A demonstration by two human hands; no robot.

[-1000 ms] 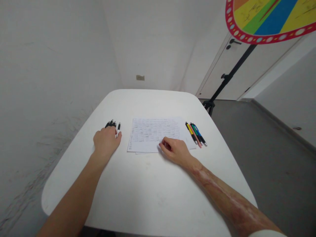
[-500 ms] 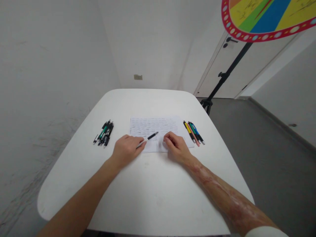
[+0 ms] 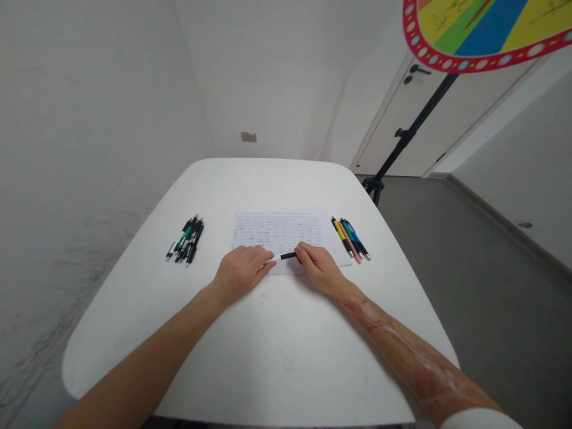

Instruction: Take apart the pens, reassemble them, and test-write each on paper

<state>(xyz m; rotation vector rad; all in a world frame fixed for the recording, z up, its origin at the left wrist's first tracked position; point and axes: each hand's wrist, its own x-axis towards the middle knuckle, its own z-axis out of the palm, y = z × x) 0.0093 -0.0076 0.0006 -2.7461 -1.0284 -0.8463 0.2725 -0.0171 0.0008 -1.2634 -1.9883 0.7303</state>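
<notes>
While a white table (image 3: pixel 277 357) fills most of the foreground, a colourful wheel (image 3: pixel 473 30) stands at the far right on a black stand (image 3: pixel 404 137). Paper (image 3: pixel 281 229) lies at the middle of the tabletop, with lines of writing over its far and middle parts; the near strip looks mostly bare, though the hands hide some of it, so the writing appears well advanced but short of the bottom edge. The left hand (image 3: pixel 243 268) and right hand (image 3: pixel 319 268) meet above that near strip. To the left lies a loose heap of dark pens (image 3: pixel 190 239); to the right, a slanting row of coloured pens (image 3: pixel 351 239) sits by the paper's edge. Between the hands is one black-and-white pen (image 3: pixel 288 255): the left thumb and fingers are pinched on its white part, and the right fingertips close around its black end. Its passage from left to right seems under way, with neither hand yet free of it. Whether its tip is out, I cannot tell.
</notes>
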